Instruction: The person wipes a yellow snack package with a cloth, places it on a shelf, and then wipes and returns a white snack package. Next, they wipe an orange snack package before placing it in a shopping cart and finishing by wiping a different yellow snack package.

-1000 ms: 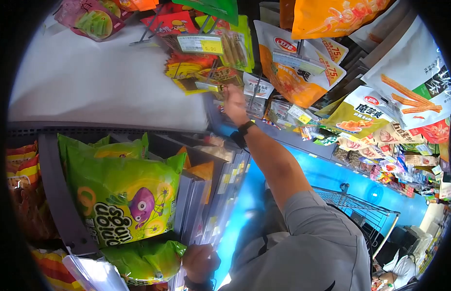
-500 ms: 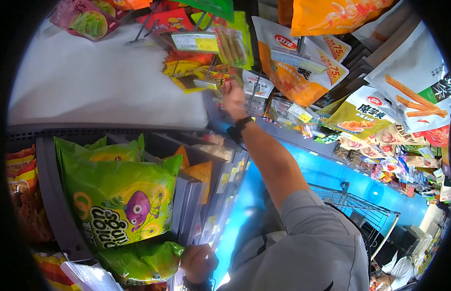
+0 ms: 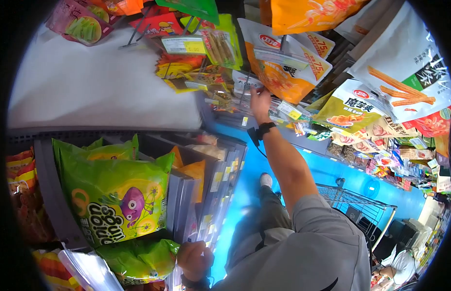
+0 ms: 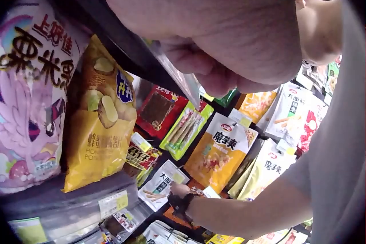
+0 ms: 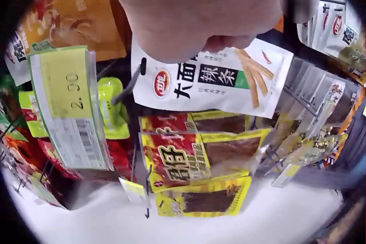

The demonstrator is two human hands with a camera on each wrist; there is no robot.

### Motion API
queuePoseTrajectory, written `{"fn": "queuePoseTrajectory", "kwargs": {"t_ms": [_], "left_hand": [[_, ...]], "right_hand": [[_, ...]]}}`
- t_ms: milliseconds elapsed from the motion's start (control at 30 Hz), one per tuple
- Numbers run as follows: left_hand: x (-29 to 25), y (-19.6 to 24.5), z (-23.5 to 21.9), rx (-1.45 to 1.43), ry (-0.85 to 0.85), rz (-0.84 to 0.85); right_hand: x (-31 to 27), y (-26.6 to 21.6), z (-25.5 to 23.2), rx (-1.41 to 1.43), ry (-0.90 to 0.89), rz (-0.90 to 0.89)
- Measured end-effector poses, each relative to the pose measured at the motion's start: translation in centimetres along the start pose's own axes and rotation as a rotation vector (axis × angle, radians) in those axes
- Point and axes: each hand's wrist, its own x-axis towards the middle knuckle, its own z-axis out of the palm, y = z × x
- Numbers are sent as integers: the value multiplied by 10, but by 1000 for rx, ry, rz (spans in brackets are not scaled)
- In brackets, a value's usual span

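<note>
My right hand (image 3: 260,103) reaches to the hanging snacks. Its curled fingers hold a white packet of spicy strips (image 5: 189,86) by its edge; the thumb is hidden. In the right wrist view, yellow-and-red packets of dried snack (image 5: 203,155) hang just beyond the white one. Low in the head view my left hand (image 3: 195,258) has its fingers bent beside the clear plastic shelf edge (image 4: 177,69); I cannot tell whether it grips that edge. A green bag of onion rings (image 3: 116,196) lies beside the left hand on the shelf.
Metal hooks carry large orange-and-white snack bags (image 3: 283,63) and price tags (image 5: 71,106). A white panel (image 3: 104,87) stands left of them. A wire shopping cart (image 3: 356,203) is behind me on the blue floor (image 3: 240,184). Another person (image 3: 402,266) shows at lower right.
My right hand has moved right from the yellow-and-red packets to the white packet of spicy strips. My left hand stays by the shelf edge. The head view has shifted slightly, and a shoe now shows.
</note>
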Motion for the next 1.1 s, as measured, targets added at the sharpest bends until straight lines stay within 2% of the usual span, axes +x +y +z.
{"fn": "queuePoseTrajectory", "kwargs": {"t_ms": [133,233,333,467,567,700,800,900,1000,1067,1100], "left_hand": [[-3,-1,3,-16,27,7],[-3,-2,5,-31,46,24],[-2,0,7,-26,64,34],[-5,-2,8,-15,79,34],[-2,-1,11,31,134,113],[-7,-2,11,-29,138,144],[-9,2,6,-86,111,139],[-10,5,5,-141,120,139],[-15,7,7,-136,128,173],[-23,13,7,-180,102,189],[-32,16,8,-235,50,134]], "right_hand": [[4,12,-1,-66,-65,-132],[-24,6,-14,67,-124,-27],[-45,8,-24,-10,-137,-129],[-73,-4,-56,-40,-165,-104],[-102,-1,-71,119,-290,26],[-122,-26,-104,18,-278,-64],[-128,-2,-109,-144,-278,-118],[-154,10,-144,-151,-311,14],[-204,8,-203,-30,-313,75],[-245,30,-231,-58,-261,24],[-269,35,-249,-40,-233,9]]}}
